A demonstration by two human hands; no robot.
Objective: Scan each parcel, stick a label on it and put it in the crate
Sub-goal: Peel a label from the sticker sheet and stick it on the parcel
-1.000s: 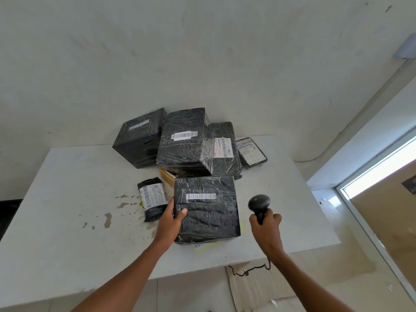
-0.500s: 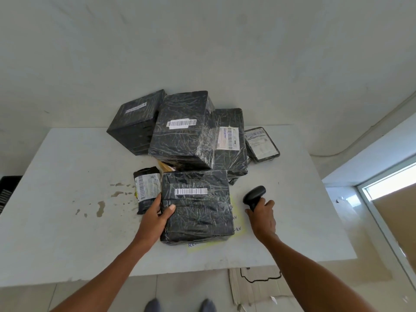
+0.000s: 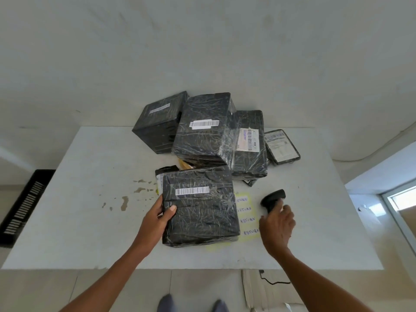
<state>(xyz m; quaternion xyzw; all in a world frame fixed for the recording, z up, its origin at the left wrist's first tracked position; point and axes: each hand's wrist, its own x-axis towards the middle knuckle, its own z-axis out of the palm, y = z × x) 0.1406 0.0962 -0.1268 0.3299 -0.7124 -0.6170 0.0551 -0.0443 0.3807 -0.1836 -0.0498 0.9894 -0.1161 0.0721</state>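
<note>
A black plastic-wrapped parcel (image 3: pixel 200 212) with a white barcode strip lies at the front of the white table (image 3: pixel 78 221). My left hand (image 3: pixel 157 218) grips its left edge, thumb on top. To its right my right hand (image 3: pixel 278 225) is curled round the handle of the black barcode scanner (image 3: pixel 273 198), whose head is low over the table and tilted away from me. Between parcel and scanner lies a yellow sheet of "RETURN" labels (image 3: pixel 246 213), partly under the parcel. A black slotted crate (image 3: pixel 22 206) stands on the floor left of the table.
Behind the front parcel is a pile of black wrapped parcels (image 3: pixel 202 134), with a flat labelled one (image 3: pixel 282 146) at the right and a small pouch (image 3: pixel 161 174) half hidden. Brown stains (image 3: pixel 125 202) mark the table. The scanner's cable (image 3: pixel 274 282) hangs below the front edge.
My right hand has lowered the scanner from upright down to the table and tilted it away. The view has dropped and shifted, bringing the crate into sight. My left hand stays on the parcel.
</note>
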